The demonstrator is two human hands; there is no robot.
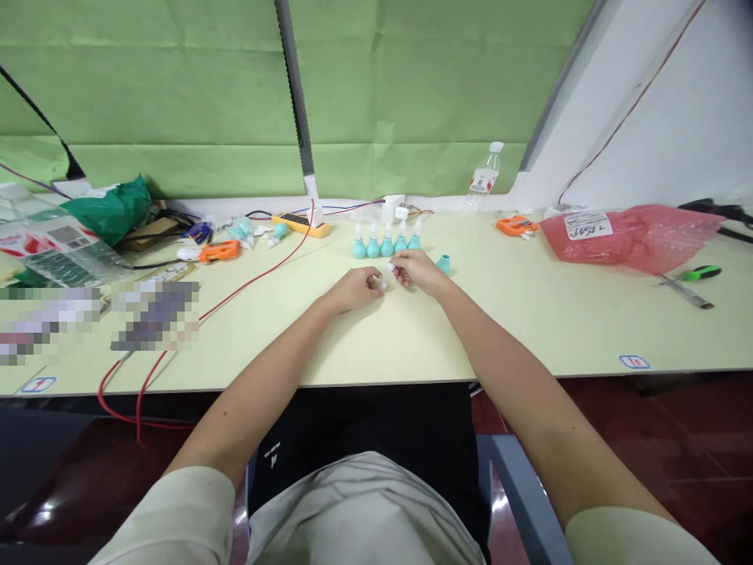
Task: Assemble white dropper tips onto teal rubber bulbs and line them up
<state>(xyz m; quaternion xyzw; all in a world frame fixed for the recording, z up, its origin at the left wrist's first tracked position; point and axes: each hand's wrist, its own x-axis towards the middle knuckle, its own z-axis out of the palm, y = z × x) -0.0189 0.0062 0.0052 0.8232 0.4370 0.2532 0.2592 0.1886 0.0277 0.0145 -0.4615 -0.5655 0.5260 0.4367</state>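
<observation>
My left hand (356, 287) and my right hand (416, 272) meet over the middle of the cream table (412, 337). Both have their fingers curled in a pinch. Between the fingertips sits a small clear-white piece (385, 280), too small to name; a white tip shows at the right fingers. Just behind the hands stands a row of several teal bulbs with white nozzles (387, 240). A lone teal cap (443, 264) lies right of my right hand.
A red wire (235, 294) runs across the left of the table. Orange tools (219, 251) (516, 226), a yellow meter (301, 224), a water bottle (483, 179), a pink bag (629, 234), a green-handled screwdriver (689, 276) and a green bag (114, 208) lie around.
</observation>
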